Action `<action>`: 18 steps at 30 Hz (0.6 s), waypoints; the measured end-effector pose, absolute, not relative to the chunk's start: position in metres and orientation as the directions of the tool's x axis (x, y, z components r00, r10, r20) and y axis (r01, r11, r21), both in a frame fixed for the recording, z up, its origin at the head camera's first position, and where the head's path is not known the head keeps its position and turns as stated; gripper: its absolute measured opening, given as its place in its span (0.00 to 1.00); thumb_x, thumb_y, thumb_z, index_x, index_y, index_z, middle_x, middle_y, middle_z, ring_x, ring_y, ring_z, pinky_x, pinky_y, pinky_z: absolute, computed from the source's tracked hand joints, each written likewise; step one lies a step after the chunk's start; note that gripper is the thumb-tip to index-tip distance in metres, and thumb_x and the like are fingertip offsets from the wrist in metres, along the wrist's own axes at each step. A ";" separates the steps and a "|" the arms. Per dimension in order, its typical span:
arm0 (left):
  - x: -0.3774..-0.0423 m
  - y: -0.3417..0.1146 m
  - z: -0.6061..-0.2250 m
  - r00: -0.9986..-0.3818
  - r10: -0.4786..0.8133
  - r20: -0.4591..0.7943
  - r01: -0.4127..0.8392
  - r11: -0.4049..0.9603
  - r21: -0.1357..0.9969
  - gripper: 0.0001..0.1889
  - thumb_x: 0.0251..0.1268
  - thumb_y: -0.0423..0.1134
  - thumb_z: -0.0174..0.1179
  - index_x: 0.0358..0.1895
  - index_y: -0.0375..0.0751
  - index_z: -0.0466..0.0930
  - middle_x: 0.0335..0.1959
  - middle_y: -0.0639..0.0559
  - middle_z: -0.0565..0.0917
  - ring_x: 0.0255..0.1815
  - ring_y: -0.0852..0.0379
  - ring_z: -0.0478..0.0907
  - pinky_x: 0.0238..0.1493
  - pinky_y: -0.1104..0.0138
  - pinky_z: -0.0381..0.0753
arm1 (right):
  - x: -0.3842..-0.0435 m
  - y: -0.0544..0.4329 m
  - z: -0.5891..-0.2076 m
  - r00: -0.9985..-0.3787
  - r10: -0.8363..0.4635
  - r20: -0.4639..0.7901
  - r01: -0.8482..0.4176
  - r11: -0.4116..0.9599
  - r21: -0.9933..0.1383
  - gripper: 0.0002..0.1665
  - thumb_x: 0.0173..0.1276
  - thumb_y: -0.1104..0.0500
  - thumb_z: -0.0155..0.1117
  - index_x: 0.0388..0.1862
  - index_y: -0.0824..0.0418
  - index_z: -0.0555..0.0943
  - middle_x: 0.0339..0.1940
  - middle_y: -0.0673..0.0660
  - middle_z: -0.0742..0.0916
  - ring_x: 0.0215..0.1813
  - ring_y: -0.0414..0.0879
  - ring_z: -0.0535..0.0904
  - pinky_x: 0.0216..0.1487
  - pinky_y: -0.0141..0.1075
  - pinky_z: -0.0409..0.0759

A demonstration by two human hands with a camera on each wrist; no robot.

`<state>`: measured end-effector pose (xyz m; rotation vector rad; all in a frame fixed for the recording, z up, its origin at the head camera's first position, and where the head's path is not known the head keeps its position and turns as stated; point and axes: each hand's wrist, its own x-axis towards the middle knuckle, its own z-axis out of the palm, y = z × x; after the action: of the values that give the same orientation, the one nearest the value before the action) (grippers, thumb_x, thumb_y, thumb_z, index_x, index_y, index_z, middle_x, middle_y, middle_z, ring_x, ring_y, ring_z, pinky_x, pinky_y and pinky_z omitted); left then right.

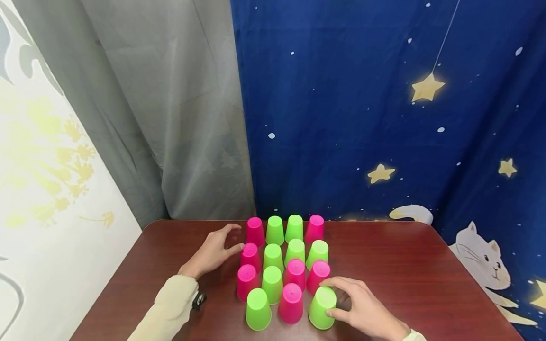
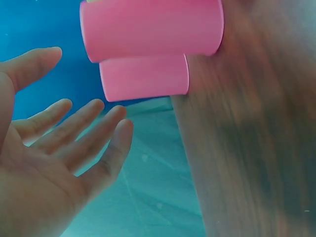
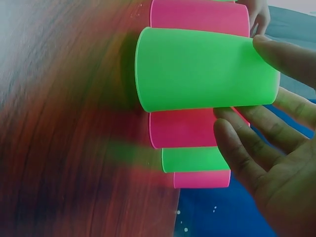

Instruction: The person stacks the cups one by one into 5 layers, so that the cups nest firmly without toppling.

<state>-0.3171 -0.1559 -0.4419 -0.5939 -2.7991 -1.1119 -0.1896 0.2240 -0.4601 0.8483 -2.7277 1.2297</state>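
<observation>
Upside-down green and pink cups stand in rows on a brown table. My right hand (image 1: 362, 305) holds the green cup (image 1: 322, 309) at the near right corner, thumb on one side and fingers on the other. In the right wrist view the thumb (image 3: 286, 57) lies over that cup's narrow end. My left hand (image 1: 215, 251) hovers at the left side of the rows, its fingers spread and loosely bent. The thumb tip is right by a pink cup (image 1: 250, 258), and the fingertips are near the far-left pink cup (image 1: 255, 232). Nothing is in its palm in the left wrist view.
The near row also has a green cup (image 1: 258, 310) and a pink cup (image 1: 291, 304). Brown tabletop (image 1: 396, 265) extends right of the rows. A grey curtain (image 1: 187, 118) and a blue starred curtain (image 1: 324, 118) hang behind the table's far edge.
</observation>
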 end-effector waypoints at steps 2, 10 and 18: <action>-0.306 -0.157 -0.443 -0.921 0.319 0.226 0.387 0.668 0.636 0.28 0.62 0.42 0.70 0.65 0.40 0.73 0.59 0.43 0.83 0.56 0.46 0.83 0.58 0.52 0.84 | -0.191 0.227 -0.458 -0.844 -0.478 0.242 -0.497 0.528 -0.689 0.29 0.59 0.53 0.77 0.59 0.55 0.80 0.49 0.47 0.87 0.40 0.31 0.82 0.38 0.31 0.86; -0.262 -0.157 -0.442 -0.925 0.258 0.278 0.376 0.724 0.578 0.26 0.61 0.43 0.70 0.63 0.47 0.75 0.57 0.52 0.84 0.57 0.53 0.81 0.58 0.53 0.83 | -0.197 0.243 -0.454 -0.824 -0.520 0.223 -0.504 0.494 -0.709 0.27 0.61 0.51 0.76 0.59 0.54 0.80 0.46 0.45 0.88 0.38 0.32 0.83 0.38 0.32 0.85; -0.224 -0.148 -0.444 -0.846 0.260 0.466 0.478 0.758 0.445 0.23 0.56 0.39 0.74 0.56 0.46 0.81 0.48 0.58 0.85 0.50 0.61 0.83 0.53 0.60 0.85 | -0.207 0.264 -0.451 -0.811 -0.536 0.235 -0.532 0.507 -0.678 0.25 0.60 0.54 0.76 0.56 0.55 0.81 0.42 0.42 0.88 0.37 0.31 0.83 0.37 0.32 0.84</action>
<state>-0.2241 -0.1485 -0.4440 -0.5643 -2.5767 -0.7981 -0.2068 0.2642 -0.4508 0.9683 -2.7324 1.2258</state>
